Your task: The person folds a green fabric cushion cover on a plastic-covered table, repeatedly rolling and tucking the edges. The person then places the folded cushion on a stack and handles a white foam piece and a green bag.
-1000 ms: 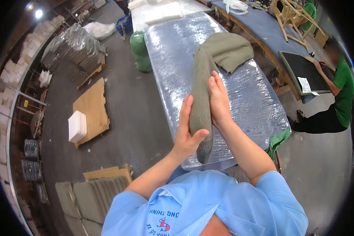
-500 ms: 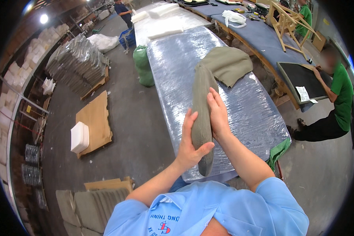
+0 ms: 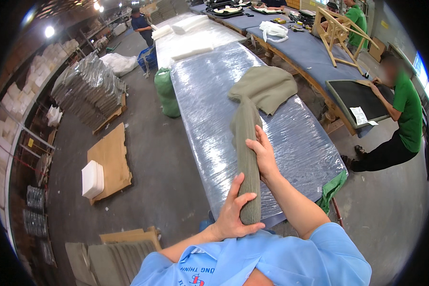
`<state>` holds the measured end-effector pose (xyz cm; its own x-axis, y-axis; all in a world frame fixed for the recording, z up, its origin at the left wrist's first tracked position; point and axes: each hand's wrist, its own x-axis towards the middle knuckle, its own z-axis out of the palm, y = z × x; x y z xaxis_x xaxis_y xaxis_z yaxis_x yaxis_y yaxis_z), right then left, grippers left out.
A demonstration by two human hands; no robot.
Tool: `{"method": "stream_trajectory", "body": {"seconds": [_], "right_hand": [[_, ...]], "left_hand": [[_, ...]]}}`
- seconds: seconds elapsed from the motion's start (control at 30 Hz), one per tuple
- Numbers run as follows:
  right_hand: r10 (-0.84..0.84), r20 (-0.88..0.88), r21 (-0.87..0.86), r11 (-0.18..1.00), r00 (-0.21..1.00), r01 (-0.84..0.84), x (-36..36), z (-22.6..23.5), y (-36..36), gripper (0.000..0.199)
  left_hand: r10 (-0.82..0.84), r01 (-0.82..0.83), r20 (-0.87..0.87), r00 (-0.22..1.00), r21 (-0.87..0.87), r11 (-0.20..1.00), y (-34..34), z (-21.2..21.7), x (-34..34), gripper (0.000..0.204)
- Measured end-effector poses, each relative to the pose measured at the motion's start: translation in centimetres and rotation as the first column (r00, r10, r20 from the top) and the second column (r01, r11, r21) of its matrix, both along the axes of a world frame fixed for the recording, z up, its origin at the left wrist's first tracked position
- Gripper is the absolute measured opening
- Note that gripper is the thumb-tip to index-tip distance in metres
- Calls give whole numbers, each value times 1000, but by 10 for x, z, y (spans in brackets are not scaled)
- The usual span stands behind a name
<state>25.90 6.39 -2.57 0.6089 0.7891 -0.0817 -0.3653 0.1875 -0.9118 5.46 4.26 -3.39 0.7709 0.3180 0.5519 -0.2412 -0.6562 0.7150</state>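
Fabric roll: an olive-green cloth (image 3: 249,157), rolled into a long tube from its near end, which hangs just past the near edge of the bench, up to about the middle; the far part lies unrolled in a loose flat heap toward 1 o'clock from my hands.
Left hand: my left hand (image 3: 233,214) is clamped around the near end of the roll, fingers wrapped round the left side, thumb under the butt end, at about 6 o'clock of the cloth.
Right hand: my right hand (image 3: 263,155) presses on the right side of the roll just beyond the left one, fingers laid along the tube; it seems to grip rather than merely rest, though the far side of the fingers is hidden.
Hands together: both on the same roll, near each other but not touching.
Bench: a long bench (image 3: 209,95) wrapped in shiny clear plastic film, running away toward 12 o'clock; white foam sheets (image 3: 190,45) lie at its far end.
At 3 o'clock: a person in a green shirt (image 3: 405,114) crouches by a dark framed panel (image 3: 360,97).
At 9 o'clock: a white foam block (image 3: 92,178) on a cardboard sheet (image 3: 110,159) on the floor.
At 11 o'clock: a green sack (image 3: 167,93) beside the bench.
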Motion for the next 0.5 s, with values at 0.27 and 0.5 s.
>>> {"method": "stream_trajectory", "body": {"seconds": [0.27, 0.5], "right_hand": [[-38, 14, -41, 998, 999, 39, 25, -3, 35, 83], [-42, -18, -12, 999, 999, 42, 49, -12, 65, 80]], "left_hand": [[-67, 69, 18, 998, -138, 988, -1, -9, -15, 65], [-118, 105, -56, 991, -190, 976, 29, 1, -1, 54]]}}
